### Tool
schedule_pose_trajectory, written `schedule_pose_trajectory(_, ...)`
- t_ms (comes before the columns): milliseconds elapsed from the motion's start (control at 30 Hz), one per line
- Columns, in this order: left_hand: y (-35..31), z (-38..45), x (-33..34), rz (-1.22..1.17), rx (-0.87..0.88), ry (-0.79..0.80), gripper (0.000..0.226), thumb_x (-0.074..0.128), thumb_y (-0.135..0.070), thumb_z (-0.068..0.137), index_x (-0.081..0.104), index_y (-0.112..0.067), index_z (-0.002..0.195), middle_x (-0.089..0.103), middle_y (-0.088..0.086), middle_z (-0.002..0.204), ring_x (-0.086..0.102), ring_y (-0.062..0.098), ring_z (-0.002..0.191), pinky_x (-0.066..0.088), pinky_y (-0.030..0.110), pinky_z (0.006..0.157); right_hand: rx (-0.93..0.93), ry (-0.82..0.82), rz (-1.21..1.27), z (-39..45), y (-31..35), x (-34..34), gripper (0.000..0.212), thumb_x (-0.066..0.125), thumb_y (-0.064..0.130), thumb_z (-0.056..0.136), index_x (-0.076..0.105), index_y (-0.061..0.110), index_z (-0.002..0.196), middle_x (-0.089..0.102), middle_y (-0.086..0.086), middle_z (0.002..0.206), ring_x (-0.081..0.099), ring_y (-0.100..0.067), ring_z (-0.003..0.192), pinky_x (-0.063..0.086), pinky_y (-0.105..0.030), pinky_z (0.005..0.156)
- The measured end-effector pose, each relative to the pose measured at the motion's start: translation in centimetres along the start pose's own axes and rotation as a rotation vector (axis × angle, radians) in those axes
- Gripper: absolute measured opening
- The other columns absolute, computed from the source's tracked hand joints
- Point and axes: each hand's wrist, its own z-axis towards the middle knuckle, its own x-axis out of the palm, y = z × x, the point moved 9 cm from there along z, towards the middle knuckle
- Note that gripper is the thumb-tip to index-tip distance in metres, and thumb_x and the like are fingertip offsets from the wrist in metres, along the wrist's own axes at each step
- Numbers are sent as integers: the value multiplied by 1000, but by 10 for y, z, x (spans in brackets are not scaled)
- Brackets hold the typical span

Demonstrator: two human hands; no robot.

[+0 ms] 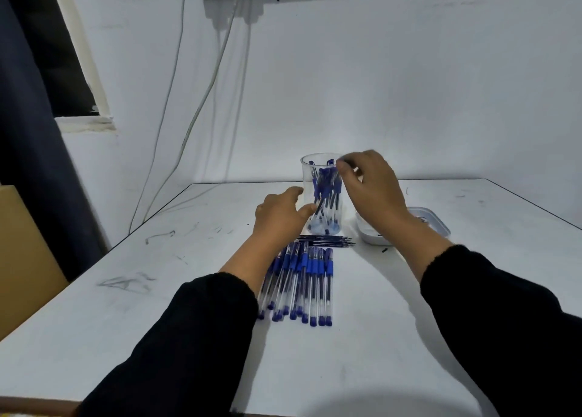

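White worktop [126,306] by a wall. Clear cup [315,167] of blue pens [327,193] stands between the hands. Left hand [280,215] grips its side. Right hand [371,186] is curled at the rim, its grip too blurred to tell. Loose pens [302,278] lie between the forearms.

No lettering, label, brand, number or sign can be read anywhere in this scene. Any print on the blue pens [326,189] standing in the clear plastic cup [306,172], or on the row of pens [310,279] laid out on the white table [157,290], is too small and blurred to make out. The shallow plastic tray [439,224] at the right shows no legible marking either.
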Motion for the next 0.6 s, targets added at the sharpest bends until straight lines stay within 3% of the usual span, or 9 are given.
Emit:
schedule_pose_trajectory(100, 3, -27, -3, -58, 66, 41, 34, 53, -39, 93, 58, -30, 125, 59, -2, 127, 47, 19, 122, 32, 37, 104, 106, 177, 31, -38, -17, 12, 20, 53, 27, 97, 68, 18, 106, 61, 5, 97, 53, -1, 78, 37, -18, 67)
schedule_pose_trajectory(233, 6, -51, 2, -86, 100, 61, 27, 56, -31, 93, 65, -30, 118, 56, -7, 131, 43, 14, 125, 31, 40, 107, 258, 442, 44, -84, -41, 45, 21, 56, 25, 96, 68, 19, 112, 64, 6, 102, 55, 0, 85, 41, -18, 74)
schedule_pose_trajectory(367, 6, -57, 15, -23, 137, 134, 31, 51, -36, 95, 59, -36, 125, 44, -11, 143, 29, 12, 136, 23, 43, 112, 329, 487, 21, -96, -45, 57, 23, 58, 32, 92, 67, 27, 113, 66, 8, 101, 61, -11, 95, 47, -28, 79)
schedule_pose_trajectory(600, 1, -69, 28, 171, 186, 222, 38, 43, -43, 98, 49, -37, 134, 32, -13, 151, 18, 14, 141, 13, 38, 114, 312, 511, -93, -100, -39, 60, 30, 58, 37, 89, 65, 32, 118, 67, 2, 106, 62, -15, 93, 52, -31, 81)
